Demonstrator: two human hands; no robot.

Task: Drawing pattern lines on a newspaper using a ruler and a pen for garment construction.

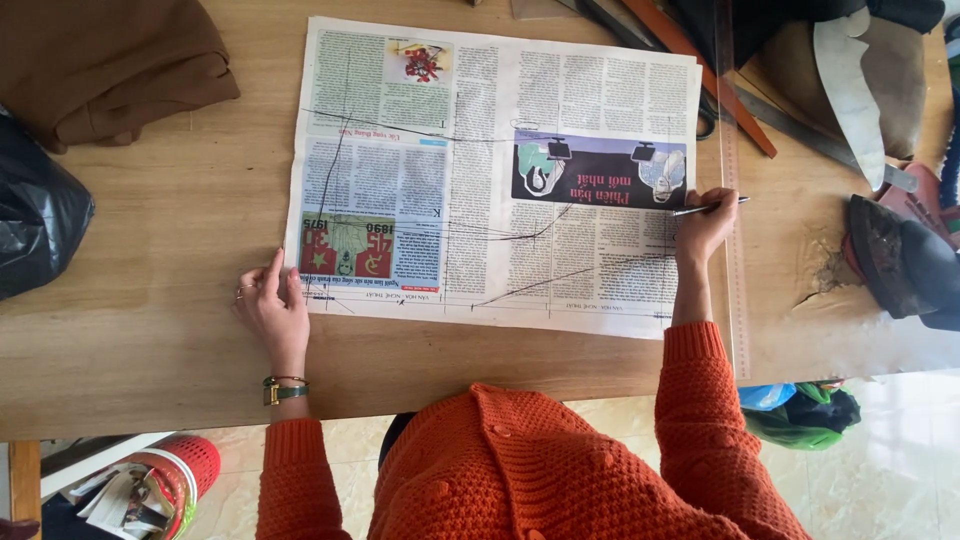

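Tabletop (150,330) carries a newspaper (495,170) spread flat, drawn lines crossing it like a pattern draft. Clear ruler (737,290) lies along its right edge, likely as a straightedge. Left hand (270,305) rests open, fingers spread, on the sheet's lower-left corner, pinning it. Right hand (703,225) is closed on a pen (712,207), tip at the right margin beside the ruler. Brown cloth (110,60) sits far left.

Two hands (272,305), one newspaper (480,130), one pen (712,207)

orange knit sweater (540,470), wristwatch (283,391) (perhaps gold)
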